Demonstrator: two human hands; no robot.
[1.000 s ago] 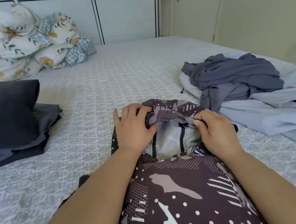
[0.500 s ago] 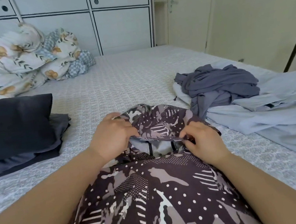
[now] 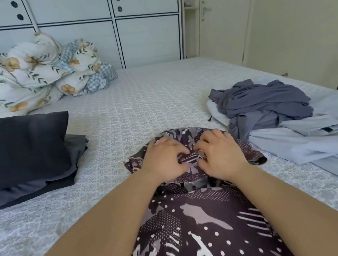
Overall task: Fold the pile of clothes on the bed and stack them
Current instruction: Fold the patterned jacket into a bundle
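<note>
Bed [image 3: 159, 98]: covered by a pale sheet with a small repeating pattern; it carries everything below.
Wardrobe [image 3: 144, 32]: white panelled doors with dark trim and round holes, standing behind the far edge of the bed.
Floral duvet [image 3: 23, 78]: bunched up at the far left corner of the bed, white with orange flowers and a blue checked underside.
Folded stack [image 3: 13, 157]: dark navy and grey pieces lying flat on the left side of the bed, one on top of another.
Unfolded pile [image 3: 295, 121]: on the right side of the bed, a crumpled slate-blue garment [image 3: 263, 101] lying on top of pale blue clothing that spreads toward the near right edge.
Patterned garment [image 3: 202, 233]: dark brown with grey camouflage shapes, white dots and stripes; it lies in the middle of the bed, running from the near edge up to the hands, its far end bunched and turned over.
Left hand [image 3: 164, 161]: grip narrow, fingers curled and pinching a fold of the patterned garment at its far end.
Right hand [image 3: 221, 155]: just beside the left, fingers curled and pinching the same fold; the fingertips of the two hands nearly meet.
</note>
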